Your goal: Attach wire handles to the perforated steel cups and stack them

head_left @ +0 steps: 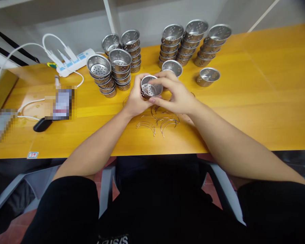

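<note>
A perforated metal cup is held between both hands above the table, its open mouth tilted toward me. My left hand is wrapped round its left side. My right hand grips the right rim, with the thumb at the front and fingers reaching over the edge. Below the hands lie several thin curved wires, loose on the wood. Just behind my right hand stands another perforated cup, partly hidden by it. One more single cup sits to the right.
Stacks of perforated cups stand at the back left and back right of the yellow table. A power strip with white cables, a phone and a black rounded object lie on the left.
</note>
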`<state>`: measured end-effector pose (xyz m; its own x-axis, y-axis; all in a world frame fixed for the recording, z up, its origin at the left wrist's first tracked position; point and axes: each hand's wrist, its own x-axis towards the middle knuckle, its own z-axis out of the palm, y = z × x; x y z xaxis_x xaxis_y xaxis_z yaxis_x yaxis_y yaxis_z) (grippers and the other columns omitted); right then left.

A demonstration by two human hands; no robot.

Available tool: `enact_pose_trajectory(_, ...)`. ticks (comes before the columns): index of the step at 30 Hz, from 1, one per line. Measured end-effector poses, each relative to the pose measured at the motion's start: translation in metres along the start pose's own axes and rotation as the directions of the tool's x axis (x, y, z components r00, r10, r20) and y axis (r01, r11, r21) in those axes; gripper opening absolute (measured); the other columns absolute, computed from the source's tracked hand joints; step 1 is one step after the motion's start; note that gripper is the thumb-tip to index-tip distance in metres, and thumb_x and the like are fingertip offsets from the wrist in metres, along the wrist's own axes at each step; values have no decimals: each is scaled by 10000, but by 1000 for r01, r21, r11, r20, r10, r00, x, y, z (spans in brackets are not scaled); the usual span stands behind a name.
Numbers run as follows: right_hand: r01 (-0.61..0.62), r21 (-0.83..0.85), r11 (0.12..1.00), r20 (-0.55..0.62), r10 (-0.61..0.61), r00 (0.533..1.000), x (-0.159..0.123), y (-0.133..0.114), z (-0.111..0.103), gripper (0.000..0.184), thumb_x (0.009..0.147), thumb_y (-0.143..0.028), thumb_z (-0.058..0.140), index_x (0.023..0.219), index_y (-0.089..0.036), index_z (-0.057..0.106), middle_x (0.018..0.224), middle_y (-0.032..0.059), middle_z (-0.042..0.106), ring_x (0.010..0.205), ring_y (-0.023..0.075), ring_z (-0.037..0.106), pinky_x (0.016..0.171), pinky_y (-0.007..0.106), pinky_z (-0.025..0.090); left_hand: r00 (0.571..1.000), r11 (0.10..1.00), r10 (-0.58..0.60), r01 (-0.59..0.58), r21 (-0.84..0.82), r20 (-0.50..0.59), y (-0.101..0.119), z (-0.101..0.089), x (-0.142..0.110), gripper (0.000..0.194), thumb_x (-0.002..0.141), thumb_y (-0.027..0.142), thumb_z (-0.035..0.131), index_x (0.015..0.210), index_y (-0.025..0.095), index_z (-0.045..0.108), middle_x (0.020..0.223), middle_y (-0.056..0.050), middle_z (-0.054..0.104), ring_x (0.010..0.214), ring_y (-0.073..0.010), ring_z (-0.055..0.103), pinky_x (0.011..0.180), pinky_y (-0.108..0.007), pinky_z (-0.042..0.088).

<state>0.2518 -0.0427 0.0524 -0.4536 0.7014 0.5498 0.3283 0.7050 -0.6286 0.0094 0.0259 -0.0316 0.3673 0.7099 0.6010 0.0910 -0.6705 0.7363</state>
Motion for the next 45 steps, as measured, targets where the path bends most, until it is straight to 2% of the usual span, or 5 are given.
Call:
enact_pose_trajectory(6,-50,0,999,-206,49,977,4,-3,-12,1028,931,-915,1043,1771,-399,752,1778,170,766,1693,590,669,1410,796,628,998,999,-33,33,-5,47,2,2,-4,1475,842,1127,936,1942,386,289,1907,-210,532,1725,-436,689,1377,-629,674)
enact_pose_trajectory(11,-66,89,994,-437,98,894,7,6,-35,862,1015,-824,1011,1779,-559,714,1740,28,826,1823,554,546,1380,773,621,985,989,-146,147,3,95,15,0,-8,1296,987,881,965,1988,414,287,1981,-220,563,1654,-389,729,1334,-620,692)
enact_pose_trajectory(17,-128,29,991,-480,126,868,7,25,-36,771,964,-791,1075,1634,-548,782,1718,13,851,1628,524,707,1336,736,648,978,990,-136,138,-5,158,10,-3,-10,1124,1028,688,958,1945,376,386,2083,-222,460,1817,-456,651,1413,-697,670)
enact_pose_trajectory(26,-133,-113,985,-437,71,897,7,58,-32,861,980,-762,1062,1715,-431,758,1726,140,823,1599,570,773,1284,791,699,960,988,-136,150,-37,245,21,-3,-9,1256,1020,891,927,1997,354,349,2152,-238,369,1981,-537,492,1566,-794,542)
enact_pose_trajectory(45,-137,90,986,-420,162,893,5,58,-32,772,941,-964,1026,1554,-546,814,1494,22,929,1756,490,520,1461,683,494,969,992,-125,128,0,214,10,-1,-12,1123,1050,648,967,1964,341,390,2113,-257,451,1906,-519,604,1494,-788,619)
